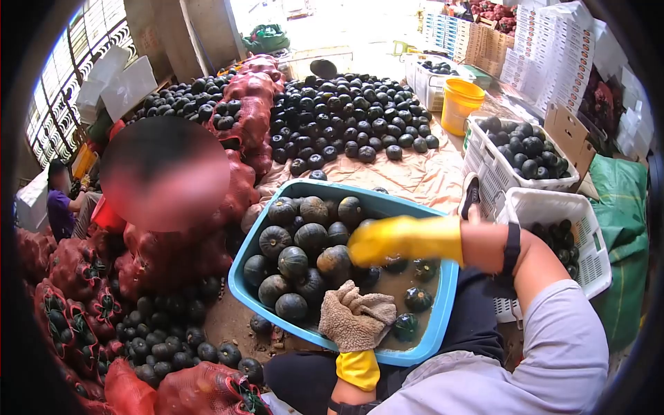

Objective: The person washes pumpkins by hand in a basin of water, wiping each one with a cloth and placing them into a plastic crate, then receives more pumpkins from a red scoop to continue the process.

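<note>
right hand (pixel 375 242) gloved, curled on squash (pixel 335 261) in tub (pixel 446 304), grip unclear | left hand (pixel 360 315) under cloth (pixel 346 328) at near rim, spread unclear | likely early: tub full, far pile (pixel 346 117) large, right crates (pixel 484 169) part-filled

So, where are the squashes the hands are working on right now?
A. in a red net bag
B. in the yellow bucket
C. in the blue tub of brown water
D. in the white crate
C: the left hand and the right hand are both over the blue tub, where dark green squashes sit in murky brown water.
</note>
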### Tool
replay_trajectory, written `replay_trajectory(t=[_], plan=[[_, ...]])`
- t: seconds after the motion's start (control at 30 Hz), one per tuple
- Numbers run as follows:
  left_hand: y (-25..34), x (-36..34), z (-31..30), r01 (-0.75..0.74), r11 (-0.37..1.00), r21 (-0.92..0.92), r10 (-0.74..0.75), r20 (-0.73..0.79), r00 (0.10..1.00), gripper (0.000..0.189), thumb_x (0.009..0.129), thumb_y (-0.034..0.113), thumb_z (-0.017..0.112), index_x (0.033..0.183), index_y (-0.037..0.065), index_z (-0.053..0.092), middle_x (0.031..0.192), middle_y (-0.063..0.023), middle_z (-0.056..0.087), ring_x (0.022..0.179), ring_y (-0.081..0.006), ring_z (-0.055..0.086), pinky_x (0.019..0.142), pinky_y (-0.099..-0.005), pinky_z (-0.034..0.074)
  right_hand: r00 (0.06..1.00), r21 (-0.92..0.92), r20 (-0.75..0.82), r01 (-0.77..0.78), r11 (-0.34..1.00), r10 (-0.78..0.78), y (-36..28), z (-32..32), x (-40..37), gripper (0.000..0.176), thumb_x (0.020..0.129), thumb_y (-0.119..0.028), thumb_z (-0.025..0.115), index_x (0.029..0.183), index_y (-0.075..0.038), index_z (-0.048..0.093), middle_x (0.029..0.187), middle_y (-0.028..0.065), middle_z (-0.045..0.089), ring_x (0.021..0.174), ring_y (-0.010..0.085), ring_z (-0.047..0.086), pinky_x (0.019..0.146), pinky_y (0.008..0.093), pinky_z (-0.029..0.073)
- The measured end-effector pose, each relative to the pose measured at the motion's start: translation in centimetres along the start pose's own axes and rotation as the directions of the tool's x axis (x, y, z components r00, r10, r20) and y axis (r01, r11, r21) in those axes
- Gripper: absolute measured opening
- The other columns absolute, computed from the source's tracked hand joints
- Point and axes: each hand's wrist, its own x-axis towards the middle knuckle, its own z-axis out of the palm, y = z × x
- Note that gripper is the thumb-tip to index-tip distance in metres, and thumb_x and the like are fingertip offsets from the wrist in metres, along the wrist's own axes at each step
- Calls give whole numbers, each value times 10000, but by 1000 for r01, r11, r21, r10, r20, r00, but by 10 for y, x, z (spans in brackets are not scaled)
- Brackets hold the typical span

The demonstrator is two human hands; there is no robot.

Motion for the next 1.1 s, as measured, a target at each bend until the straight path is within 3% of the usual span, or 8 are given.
replay_trajectory(t=[0.1, 0.23, 0.43, 0.53, 0.7, 0.83, 0.93, 1.1], plan=[[4, -24, 30, 32, 999, -36, -36, -127, 991, 305, 1036, 216, 515, 1050, -32, 692, 757, 32, 503, 565, -88, 489, 571, -223, 574, 780, -359, 587, 14, 933, 214, 54, 113, -23, 647, 905, -450, 754, 1465, -144, 647, 1416, 161, 665, 1296, 321, 653, 1052, 462, 552], [-9, 18, -21, -121, 976, 179, 95, 145, 985, 291, 990, 283, 599, 1057, 14, 688, 815, 28, 607, 657, -139, 593, 620, -256, 550, 844, -537, 262, -275, 798, 467, 63, 220, -34, 859, 753, -476, 852, 1489, -123, 586, 1512, 212, 583, 1362, 405, 601, 1059, 528, 544], [-15, -10, -14, -586, -371, 720, 370, 693, 619, 745, 546, 393, 1017, 1090, 35, 656, 927, -35, 757, 885, -207, 746, 856, -320, 599, 679, -533, 277, -480, 697, 680, 99, 255, -12, 646, 828, -422, 890, 1351, -85, 716, 1303, 151, 733, 1231, 300, 688, 1054, 419, 557], [-21, 40, -46, -518, 551, 654, 272, 446, 853, 853, 508, 434, 1042, 1148, 35, 644, 974, -5, 753, 897, -167, 735, 794, -278, 603, 710, -445, 257, -515, 733, 655, 103, 253, -15, 597, 892, -426, 843, 1356, -75, 710, 1291, 127, 736, 1205, 272, 691, 1045, 397, 556], [-4, 22, -36, -114, 949, 293, 65, 171, 983, 419, 887, 227, 703, 1228, -11, 648, 1053, -48, 739, 855, -131, 726, 695, -221, 617, 869, 222, 154, -494, 840, 470, 108, 211, -42, 527, 1000, -435, 764, 1363, -58, 699, 1272, 85, 740, 1164, 225, 698, 1031, 360, 556], [-31, 6, -22, -590, 494, 639, 345, 479, 807, 365, 940, 261, 716, 1219, 30, 669, 1178, -88, 738, 1027, -237, 732, 894, -354, 615, 926, 999, -36, 18, 52, 377, 43, 150, -68, 406, 1135, -308, 619, 1416, -17, 648, 1335, 75, 711, 1193, 175, 677, 1059, 313, 532], [-13, -8, 2, -849, -437, 299, 198, 952, 233, 625, 836, 314, 870, 1351, 51, 633, 1321, -133, 683, 1320, -302, 636, 1155, -399, 496, 691, 334, -718, 237, 912, 84, -14, 160, -59, 566, 989, -317, 800, 1481, -96, 627, 1479, 172, 615, 1387, 298, 578, 1204, 437, 436], [-34, -52, 50, -635, -408, 656, 54, 712, 700, 551, 897, 270, 787, 1331, 28, 550, 1135, -143, 721, 1099, -359, 708, 977, -468, 567, 421, 385, -847, 65, 921, 324, 21, 157, -18, 598, 889, -292, 870, 1408, -82, 658, 1417, 238, 626, 1350, 409, 594, 1173, 480, 459]])
